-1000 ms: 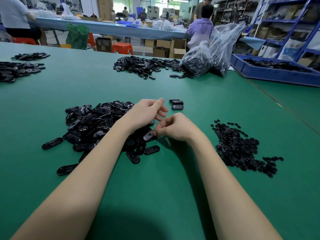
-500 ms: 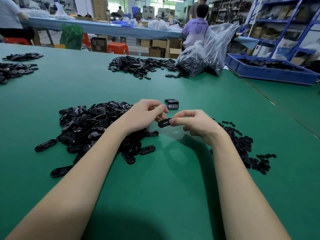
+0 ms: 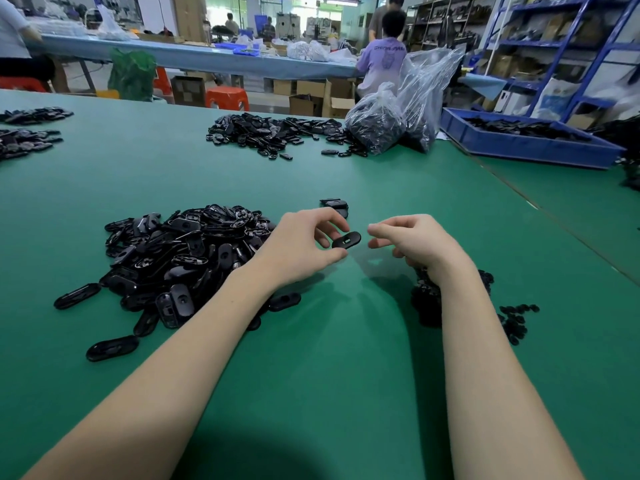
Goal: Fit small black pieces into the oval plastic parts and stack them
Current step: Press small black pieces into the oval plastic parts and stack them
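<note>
The oval plastic part (image 3: pixel 346 240), pinched half a second ago by the right hand (image 3: pixel 420 244), now sits at frame centre between the left hand's (image 3: pixel 300 247) thumb and fingers. The right has let go, fingers loosely curled, empty.

The right forearm (image 3: pixel 460 306) covers part of the small-piece pile (image 3: pixel 512 317) beneath it. The left hand (image 3: pixel 298 247) hides the near edge of the stack (image 3: pixel 334 204) beyond it. Whether the right hand (image 3: pixel 412 242) holds anything cannot be told.
</note>
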`<state>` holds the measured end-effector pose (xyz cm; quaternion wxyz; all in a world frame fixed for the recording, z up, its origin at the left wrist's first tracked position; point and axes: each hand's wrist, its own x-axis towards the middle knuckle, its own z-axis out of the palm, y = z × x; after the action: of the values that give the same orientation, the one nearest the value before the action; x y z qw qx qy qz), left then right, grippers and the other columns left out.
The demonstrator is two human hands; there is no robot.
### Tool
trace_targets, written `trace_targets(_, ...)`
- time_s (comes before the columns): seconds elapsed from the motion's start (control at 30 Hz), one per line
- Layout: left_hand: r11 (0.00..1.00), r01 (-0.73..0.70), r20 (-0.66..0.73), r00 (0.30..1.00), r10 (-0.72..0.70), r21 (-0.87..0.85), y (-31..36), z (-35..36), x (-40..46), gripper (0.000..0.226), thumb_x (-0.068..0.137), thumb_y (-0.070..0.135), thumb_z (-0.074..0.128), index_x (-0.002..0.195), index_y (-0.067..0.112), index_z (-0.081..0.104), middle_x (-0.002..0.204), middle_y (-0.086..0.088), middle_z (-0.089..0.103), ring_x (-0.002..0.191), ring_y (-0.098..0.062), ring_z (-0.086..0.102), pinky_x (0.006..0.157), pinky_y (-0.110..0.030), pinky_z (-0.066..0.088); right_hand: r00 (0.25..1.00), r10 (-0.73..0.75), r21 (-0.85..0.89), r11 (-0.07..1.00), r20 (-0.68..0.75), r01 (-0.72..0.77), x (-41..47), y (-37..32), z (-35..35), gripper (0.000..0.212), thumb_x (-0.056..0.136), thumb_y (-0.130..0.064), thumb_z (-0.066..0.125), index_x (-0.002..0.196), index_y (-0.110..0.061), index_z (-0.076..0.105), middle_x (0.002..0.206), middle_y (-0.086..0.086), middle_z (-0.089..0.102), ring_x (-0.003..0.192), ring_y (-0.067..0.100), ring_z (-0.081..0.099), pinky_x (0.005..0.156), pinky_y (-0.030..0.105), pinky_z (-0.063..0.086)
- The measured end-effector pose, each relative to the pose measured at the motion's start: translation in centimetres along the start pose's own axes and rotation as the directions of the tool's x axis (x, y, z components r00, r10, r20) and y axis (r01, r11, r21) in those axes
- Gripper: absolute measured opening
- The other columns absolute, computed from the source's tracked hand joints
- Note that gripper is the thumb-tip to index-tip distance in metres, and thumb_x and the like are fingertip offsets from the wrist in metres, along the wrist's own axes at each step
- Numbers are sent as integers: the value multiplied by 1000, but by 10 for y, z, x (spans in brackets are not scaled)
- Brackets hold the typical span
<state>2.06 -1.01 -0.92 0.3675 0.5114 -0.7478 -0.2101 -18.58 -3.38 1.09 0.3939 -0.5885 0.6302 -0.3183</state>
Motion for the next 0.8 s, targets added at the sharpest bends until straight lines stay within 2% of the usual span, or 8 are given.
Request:
trace_targets(0.07, 1000, 6, 12, 1000, -6, 2, 0, 3, 0, 27, 77, 23, 82, 99, 31, 69, 88, 11, 71, 76, -7, 65, 69, -11, 47, 991, 13, -113, 993, -135, -28, 1, 1, -12, 14, 87, -36, 70, 79, -26, 77, 83, -13, 78, 69, 10, 52, 61, 27, 41)
trace_targets(0.13, 1000, 8, 22, 1000, -8, 12, -1, 6, -1, 27, 77, 23, 82, 99, 31, 69, 88, 12, 71, 77, -7, 66, 70, -13, 47, 971, 40, -222, 970, -237, -95, 1, 4, -24, 12, 84, -34, 67, 78, -29, 77, 83, -14, 76, 84, 11, 60, 69, 29, 45)
trace_targets(0.27, 1000, 17, 33, 999, -17, 10, 1, 8, -2, 27, 77, 23, 82, 100, 29, 69, 88, 11, 71, 77, -8, 66, 69, -10, 46, 944, 94, -346, 915, -315, -207, 0, 12, -36, 8, 83, -30, 69, 83, -33, 76, 92, -8, 70, 94, 21, 62, 74, 30, 45)
trace_targets(0.43, 1000, 26, 52, 998, -27, 10, 3, 8, -4, 26, 78, 22, 81, 100, 27, 69, 89, 10, 71, 78, -9, 65, 71, -10, 46, 923, 128, -340, 904, -362, -259, 0, 20, -26, 11, 84, -28, 72, 89, -35, 78, 102, -3, 68, 94, 24, 57, 79, 29, 43)
trace_targets(0.57, 999, 30, 59, 998, -31, 14, 4, 9, -4, 26, 78, 22, 82, 101, 27, 69, 90, 11, 71, 78, -8, 66, 71, -12, 47, 920, 120, -364, 893, -373, -264, 1, 20, -17, 12, 81, -25, 71, 86, -35, 77, 106, -3, 73, 99, 25, 63, 78, 28, 47)
trace_targets(0.7, 999, 31, 62, 998, -32, 14, 4, 9, -4, 26, 78, 23, 82, 100, 28, 69, 89, 12, 71, 78, -7, 65, 74, -16, 49, 919, 132, -365, 890, -372, -275, 2, 22, -14, 20, 79, -24, 73, 96, -33, 80, 110, -1, 73, 104, 26, 65, 82, 30, 50)
trace_targets(0.8, 999, 31, 64, 997, -31, 10, 5, 9, -4, 25, 78, 22, 82, 100, 28, 70, 89, 11, 71, 78, -8, 66, 75, -17, 51, 910, 132, -343, 897, -393, -278, 3, 24, -14, 19, 82, -22, 73, 96, -32, 80, 110, -1, 73, 101, 26, 64, 79, 29, 49)
